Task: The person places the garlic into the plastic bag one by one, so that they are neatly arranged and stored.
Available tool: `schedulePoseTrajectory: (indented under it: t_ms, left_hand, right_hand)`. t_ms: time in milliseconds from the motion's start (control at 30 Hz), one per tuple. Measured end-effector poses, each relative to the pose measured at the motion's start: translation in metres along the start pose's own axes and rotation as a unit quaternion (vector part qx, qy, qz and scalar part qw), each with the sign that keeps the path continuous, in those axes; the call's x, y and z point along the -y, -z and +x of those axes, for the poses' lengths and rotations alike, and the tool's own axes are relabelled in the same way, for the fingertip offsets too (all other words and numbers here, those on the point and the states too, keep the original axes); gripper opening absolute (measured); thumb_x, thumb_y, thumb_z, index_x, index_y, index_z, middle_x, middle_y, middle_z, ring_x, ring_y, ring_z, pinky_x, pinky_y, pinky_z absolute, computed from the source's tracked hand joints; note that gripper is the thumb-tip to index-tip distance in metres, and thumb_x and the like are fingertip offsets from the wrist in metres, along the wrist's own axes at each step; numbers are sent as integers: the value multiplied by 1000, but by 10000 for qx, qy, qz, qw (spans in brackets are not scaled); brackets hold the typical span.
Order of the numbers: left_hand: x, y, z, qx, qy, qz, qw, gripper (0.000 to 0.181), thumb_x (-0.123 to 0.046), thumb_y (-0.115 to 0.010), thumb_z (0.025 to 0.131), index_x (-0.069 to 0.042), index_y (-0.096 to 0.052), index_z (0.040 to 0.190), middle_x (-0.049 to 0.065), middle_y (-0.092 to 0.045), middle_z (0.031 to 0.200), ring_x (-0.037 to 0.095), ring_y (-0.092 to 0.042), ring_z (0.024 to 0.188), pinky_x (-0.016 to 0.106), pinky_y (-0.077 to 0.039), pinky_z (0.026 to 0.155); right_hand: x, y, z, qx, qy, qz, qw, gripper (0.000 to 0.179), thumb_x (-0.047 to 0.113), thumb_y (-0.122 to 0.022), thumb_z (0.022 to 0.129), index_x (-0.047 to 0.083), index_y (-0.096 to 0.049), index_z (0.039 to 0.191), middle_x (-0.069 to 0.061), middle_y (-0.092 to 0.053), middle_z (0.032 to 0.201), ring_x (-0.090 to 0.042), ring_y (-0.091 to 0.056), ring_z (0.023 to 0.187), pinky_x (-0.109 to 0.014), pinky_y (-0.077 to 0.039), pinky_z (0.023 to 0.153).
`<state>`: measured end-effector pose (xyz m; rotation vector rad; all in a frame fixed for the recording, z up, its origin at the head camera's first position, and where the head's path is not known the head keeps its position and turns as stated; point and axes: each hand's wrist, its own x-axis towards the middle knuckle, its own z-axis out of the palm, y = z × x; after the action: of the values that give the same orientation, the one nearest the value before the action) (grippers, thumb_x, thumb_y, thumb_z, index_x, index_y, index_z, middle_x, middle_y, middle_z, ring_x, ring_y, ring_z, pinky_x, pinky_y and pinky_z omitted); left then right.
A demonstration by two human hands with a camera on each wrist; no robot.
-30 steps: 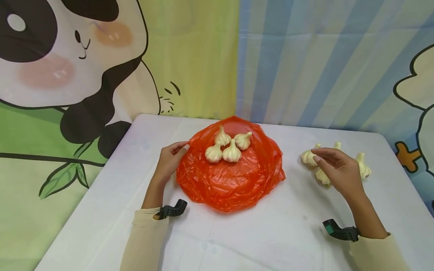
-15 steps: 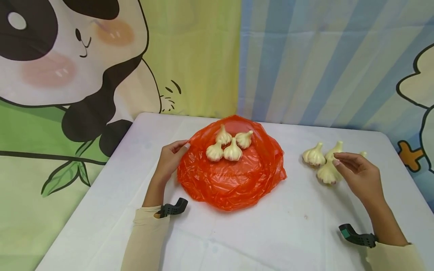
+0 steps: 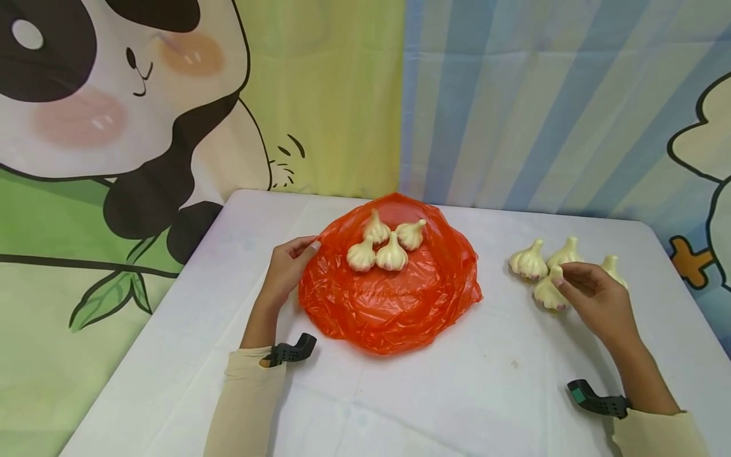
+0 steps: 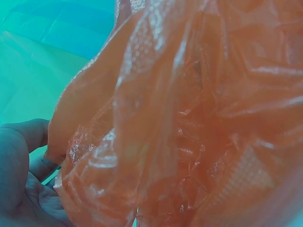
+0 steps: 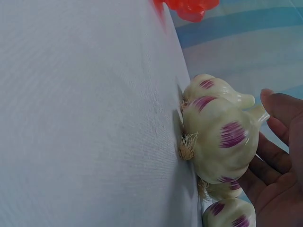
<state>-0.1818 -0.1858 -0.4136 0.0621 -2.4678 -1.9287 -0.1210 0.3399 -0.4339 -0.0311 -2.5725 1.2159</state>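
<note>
My left hand (image 3: 284, 271) pinches the left rim of a red plastic bag (image 3: 388, 317), spread wide on the table. Inside the bag several garlic bulbs (image 3: 391, 255) sit in a cluster. In the left wrist view the translucent bag (image 4: 156, 118) fills most of the picture, its edge between thumb and fingers. At the right, my right hand (image 3: 604, 304) has thumb and forefinger at the stem of a garlic bulb (image 3: 549, 295). The right wrist view puts that purple-streaked bulb (image 5: 220, 137) with its root end by the cloth, its stem between the fingertips.
Close around the right hand stand other garlic bulbs: one to the left (image 3: 528, 261), one behind (image 3: 564, 251), and one partly hidden to the right (image 3: 612, 268). A white cloth covers the table (image 3: 445, 393). A printed curtain (image 3: 342, 95) hangs behind the far edge.
My right hand first moved right and toward me, uncovering the bulbs, then came slightly left and down onto the front bulb's stem. The left hand keeps its place on the bag.
</note>
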Motion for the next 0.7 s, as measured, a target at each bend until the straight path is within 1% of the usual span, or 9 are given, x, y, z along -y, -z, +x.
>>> schedulePoseTrajectory:
  t_ms: [100,133,267,367,500,700]
  left_hand:
    - [0,0,0,6,-12,3,10000,37,-31,-60,97,-7,-66,124,9,-66,113,23,-62,99,25,-53,80]
    - [0,0,0,2,-12,2,10000,36,-31,-61,97,-7,-66,124,9,-66,113,23,-62,99,26,-53,81]
    - [0,0,1,-12,6,26,10000,36,-31,-60,97,-7,-66,124,9,-66,113,22,-62,100,26,-53,81]
    - [-1,0,2,-34,0,58,10000,36,-31,-60,98,-7,-66,124,9,-66,113,22,-62,100,26,-53,82]
    - [-1,0,2,-69,-5,84,9999,36,-31,-60,97,-7,-66,124,9,-66,112,22,-62,100,26,-53,82]
    - [0,1,2,-67,50,92,9999,36,-31,-60,97,-7,-66,123,9,-66,112,22,-62,99,26,-53,81]
  right_hand:
    - [-1,-1,1,34,81,17,10000,39,19,-69,92,-2,-58,123,11,-59,107,12,-51,94,-2,-41,77]
    - [0,-1,1,55,109,-2,9999,40,18,-69,92,-3,-58,123,7,-59,108,13,-51,94,-2,-41,77]
    - [1,0,2,192,84,-260,9994,40,21,-69,92,-3,-60,124,-13,-63,113,17,-47,92,-1,-40,73]
    - [3,1,4,281,12,-537,9982,43,27,-67,93,-3,-61,124,-23,-63,116,18,-43,90,0,-39,70]
    - [6,1,4,315,17,-693,9971,44,29,-66,94,-4,-62,123,-26,-63,114,17,-42,88,0,-38,68]
    - [10,0,3,301,62,-629,9976,41,26,-66,94,-6,-63,119,-28,-64,111,22,-41,85,-1,-39,66]
